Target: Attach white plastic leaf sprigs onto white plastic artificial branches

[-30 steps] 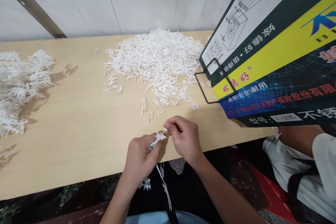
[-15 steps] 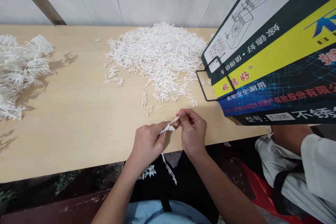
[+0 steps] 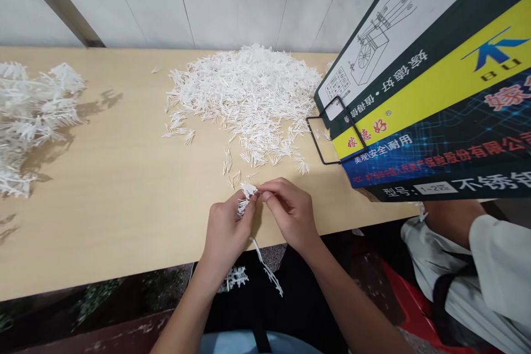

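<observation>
My left hand [image 3: 229, 227] is closed around a bunch of small white branched plastic pieces [image 3: 248, 192], which poke out above the thumb. Close beside it, my right hand [image 3: 290, 211] pinches at the bunch's edge with thumb and forefinger; whatever lies between those fingertips is too small to make out. A thin white strand [image 3: 265, 265] with little branches hangs below my left hand, past the table's front edge. Just beyond both hands lies a large heap of loose white plastic sprigs [image 3: 249, 88], with a few strays [image 3: 233, 178] nearer to me.
A second white pile [image 3: 37, 121] sits at the table's left. On the right a big printed cardboard box [image 3: 415, 121] leans over the table [image 3: 124, 221], a black wire frame [image 3: 337, 131] at its corner. Beyond it sits another person in light clothing [image 3: 448, 282]. A tiled wall [image 3: 232, 11] backs the table.
My right hand has moved left, closer to my left hand. The white bunch now stands up more from my left hand, and the strip between the hands no longer shows.
</observation>
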The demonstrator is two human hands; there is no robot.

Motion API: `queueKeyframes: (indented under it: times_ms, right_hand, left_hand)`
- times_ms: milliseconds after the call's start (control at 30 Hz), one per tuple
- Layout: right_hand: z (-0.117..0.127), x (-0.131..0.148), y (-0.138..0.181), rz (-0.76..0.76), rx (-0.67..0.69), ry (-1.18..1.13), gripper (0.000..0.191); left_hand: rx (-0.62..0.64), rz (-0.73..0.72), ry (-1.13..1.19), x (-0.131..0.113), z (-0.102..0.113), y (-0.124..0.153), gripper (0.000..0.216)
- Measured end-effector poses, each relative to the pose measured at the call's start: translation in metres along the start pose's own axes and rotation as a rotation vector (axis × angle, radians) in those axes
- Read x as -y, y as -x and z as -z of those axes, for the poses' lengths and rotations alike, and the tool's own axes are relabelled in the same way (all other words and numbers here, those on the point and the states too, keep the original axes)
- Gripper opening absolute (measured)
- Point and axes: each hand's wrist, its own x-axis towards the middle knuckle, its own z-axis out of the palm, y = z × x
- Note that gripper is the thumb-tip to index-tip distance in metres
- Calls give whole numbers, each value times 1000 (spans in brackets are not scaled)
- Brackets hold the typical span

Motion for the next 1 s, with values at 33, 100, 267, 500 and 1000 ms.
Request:
queueKeyframes:
  times_ms: [33, 100, 267, 500, 1000]
  right_hand:
    - [0, 0, -1, 1, 6, 8, 18]
    - [0, 0, -3, 2, 14, 34, 14]
    - [3, -1, -6, -31, 80, 58, 16]
    - [8, 4, -5, 91, 357, 54, 61]
    - [1, 0, -4, -111, 104, 67, 12]
  left_hand:
    - [6, -1, 4, 1, 0, 1, 35]
    - [27, -14, 15, 1, 1, 1, 37]
    - [66, 50, 143, -3, 3, 0, 40]
    - [16, 171, 484, -2, 8, 1, 43]
    - [-20, 93, 108, -3, 4, 6, 40]
